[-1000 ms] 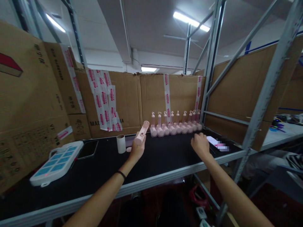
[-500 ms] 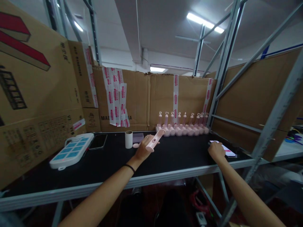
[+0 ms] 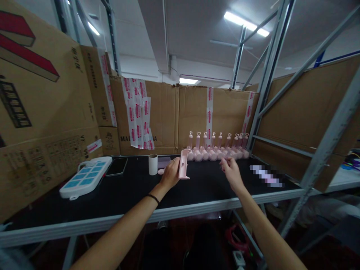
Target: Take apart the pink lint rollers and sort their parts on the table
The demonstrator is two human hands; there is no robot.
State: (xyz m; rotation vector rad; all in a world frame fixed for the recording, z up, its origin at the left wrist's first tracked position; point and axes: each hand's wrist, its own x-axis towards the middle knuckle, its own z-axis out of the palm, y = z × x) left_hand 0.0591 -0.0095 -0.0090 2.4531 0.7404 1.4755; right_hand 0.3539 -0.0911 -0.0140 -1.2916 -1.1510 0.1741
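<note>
On the far left, a cardboard panel (image 3: 47, 112) with red printing is standing beside the black-topped table (image 3: 126, 198), and a white power strip (image 3: 86, 178) with blue squares is lying at that end. A dark phone (image 3: 117, 167) is resting flat just beside it. Further right, a white tube (image 3: 153, 165) is standing upright, with a translucent purple block (image 3: 164, 162) sitting behind it and a small pink oval piece (image 3: 161, 171) lying at its right. The left hand (image 3: 170, 174) is grasping a pink casing (image 3: 183, 165) — its fingers are closing round the side, holding it roughly upright above the table, with a small dark hole showing in its hollow face. Behind and to the right, a row of pink bottle-like items (image 3: 218, 153) with looped tops is standing along the back cardboard wall (image 3: 157, 112). The right hand (image 3: 233, 172) is hovering in front of that row, its fingers bending inward — whether they are gripping anything small, I cannot tell. At the right end, a pale flat object (image 3: 266, 176), blurred over, is lying near the metal frame (image 3: 317, 131).
</note>
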